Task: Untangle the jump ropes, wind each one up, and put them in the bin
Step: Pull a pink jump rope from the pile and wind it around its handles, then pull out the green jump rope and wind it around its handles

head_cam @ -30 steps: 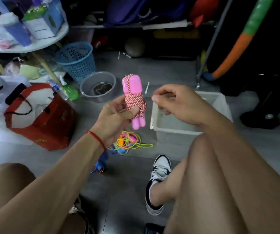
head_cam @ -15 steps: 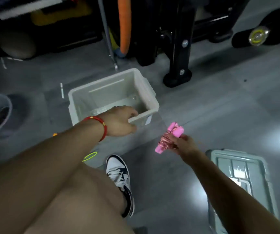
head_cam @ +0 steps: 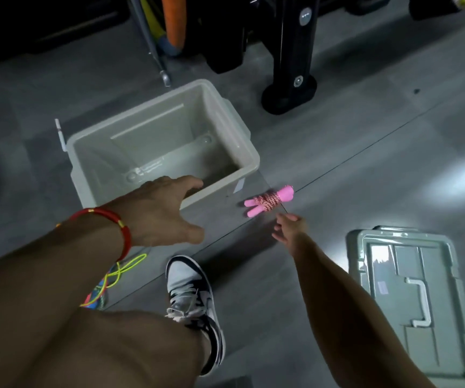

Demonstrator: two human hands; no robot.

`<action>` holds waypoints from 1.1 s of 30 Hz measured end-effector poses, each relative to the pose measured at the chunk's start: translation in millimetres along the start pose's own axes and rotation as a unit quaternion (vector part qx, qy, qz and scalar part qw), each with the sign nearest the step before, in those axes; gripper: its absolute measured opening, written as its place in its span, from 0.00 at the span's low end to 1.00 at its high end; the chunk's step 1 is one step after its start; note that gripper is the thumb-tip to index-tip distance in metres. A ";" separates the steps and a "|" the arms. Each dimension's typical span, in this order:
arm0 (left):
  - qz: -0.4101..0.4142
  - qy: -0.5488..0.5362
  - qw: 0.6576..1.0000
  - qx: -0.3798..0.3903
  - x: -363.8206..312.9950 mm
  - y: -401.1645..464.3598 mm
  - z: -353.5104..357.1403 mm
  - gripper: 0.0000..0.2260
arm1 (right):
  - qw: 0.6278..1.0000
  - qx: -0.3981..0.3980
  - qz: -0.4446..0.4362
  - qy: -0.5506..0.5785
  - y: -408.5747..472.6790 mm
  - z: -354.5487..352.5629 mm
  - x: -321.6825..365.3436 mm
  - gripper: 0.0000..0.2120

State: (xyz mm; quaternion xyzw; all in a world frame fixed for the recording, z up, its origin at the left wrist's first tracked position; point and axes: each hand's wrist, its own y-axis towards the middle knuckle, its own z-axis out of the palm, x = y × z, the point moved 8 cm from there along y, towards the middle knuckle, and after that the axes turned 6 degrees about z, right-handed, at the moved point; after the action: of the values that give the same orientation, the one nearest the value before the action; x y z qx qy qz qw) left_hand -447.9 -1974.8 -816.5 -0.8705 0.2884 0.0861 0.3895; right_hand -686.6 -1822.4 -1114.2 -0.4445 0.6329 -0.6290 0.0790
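Right hand (head_cam: 288, 226) is now opened, fingers spread; wound pink jump rope (head_cam: 269, 201), gripped a moment ago, is seen released just beyond its fingertips, outside the bin (head_cam: 249, 159). Left hand (head_cam: 164, 208) is curled over the near rim. Rope not yet binned.
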 end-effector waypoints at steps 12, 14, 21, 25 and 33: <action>-0.042 -0.258 0.936 -0.235 13.2 -58.3 -58.5 0.13 | 0.894 0.182 -0.342 -0.225 -204.3 54.8 61.3 0.11; -0.040 -0.318 0.898 -0.301 25.6 -92.4 -66.5 0.10 | 0.851 0.213 -0.415 -0.242 -262.4 75.2 91.6 0.11; -0.037 -0.315 0.858 -0.405 113.3 -245.5 -30.9 0.23 | 0.690 0.334 -0.512 -0.388 -440.2 174.5 126.9 0.05; -0.132 -0.271 0.863 -0.405 185.2 -327.4 20.6 0.26 | 0.534 0.376 -0.494 -0.574 -495.4 258.6 72.3 0.04; -0.328 -0.243 0.860 -0.307 308.3 -398.6 152.1 0.31 | 0.240 0.275 -0.499 -0.786 -446.3 390.4 -127.8 0.08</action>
State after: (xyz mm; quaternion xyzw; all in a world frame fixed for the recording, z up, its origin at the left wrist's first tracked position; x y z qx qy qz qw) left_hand 42.8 -1786.9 -785.1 -0.9416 -0.1590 0.2462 0.1660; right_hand -146.9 -1938.0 -862.8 -0.8952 -0.3053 -0.0152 0.3244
